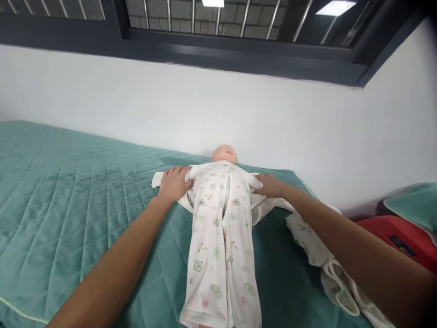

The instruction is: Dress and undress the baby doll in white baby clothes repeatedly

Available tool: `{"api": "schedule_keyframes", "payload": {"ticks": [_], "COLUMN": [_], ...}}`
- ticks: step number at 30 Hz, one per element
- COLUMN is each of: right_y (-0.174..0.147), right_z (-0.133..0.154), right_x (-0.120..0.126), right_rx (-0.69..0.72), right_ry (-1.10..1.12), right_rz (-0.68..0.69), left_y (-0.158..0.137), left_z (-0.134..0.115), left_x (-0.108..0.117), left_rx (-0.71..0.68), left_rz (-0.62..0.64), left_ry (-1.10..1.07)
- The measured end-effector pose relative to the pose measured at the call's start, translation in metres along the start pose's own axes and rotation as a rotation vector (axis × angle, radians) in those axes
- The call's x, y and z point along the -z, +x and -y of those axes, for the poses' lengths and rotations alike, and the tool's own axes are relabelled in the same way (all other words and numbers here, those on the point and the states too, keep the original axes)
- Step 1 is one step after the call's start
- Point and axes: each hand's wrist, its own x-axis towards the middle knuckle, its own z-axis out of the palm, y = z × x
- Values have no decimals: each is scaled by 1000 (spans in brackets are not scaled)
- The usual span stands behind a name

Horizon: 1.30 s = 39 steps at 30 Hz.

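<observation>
A baby doll (223, 155) lies on its back on the green quilted bed cover, its head toward the wall. White baby pants (218, 237) with small green and pink prints cover its legs and reach high over its body. My left hand (175, 183) is closed over a white sleeve at one side of the doll, with the cuff showing past my fingers. On the other side, my right hand (270, 185) pinches white cloth beside the doll's upper body. Part of a white garment spreads out from under the doll on both sides.
More white printed baby clothes (337, 282) lie at the right, partly behind my right forearm. Beyond them are a red item (392, 228) and a green cushion-like piece (414, 205). The green quilted cover (85, 205) meets a white wall (170, 109) below a dark-framed barred window.
</observation>
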Motion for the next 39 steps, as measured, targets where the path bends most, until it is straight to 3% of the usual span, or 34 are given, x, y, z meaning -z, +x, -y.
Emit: {"api": "schedule_keyframes", "payload": {"ticks": [4, 8, 11, 14, 17, 23, 39], "right_y": [-15, -13, 8, 30, 46, 57, 16], "right_z": [28, 90, 151, 203, 231, 230, 176], "right_x": [33, 56, 56, 46, 33, 32, 75], "right_rx": [104, 407, 591, 570, 533, 562, 539], "right_ry": [-121, 42, -7, -195, -263, -352, -341], "right_rz": [-111, -253, -170, -13, 19, 79, -16], "left_y": [2, 3, 4, 4, 6, 7, -11], "left_z": [-1, -2, -2, -1, -1, -4, 3], "left_x": [0, 1, 3, 3, 2, 7, 21], "left_rx": [4, 14, 5, -1, 10, 26, 149], "left_rz": [-14, 0, 18, 21, 31, 55, 107], "left_ry": [-19, -28, -27, -5, 39, 73, 28]}}
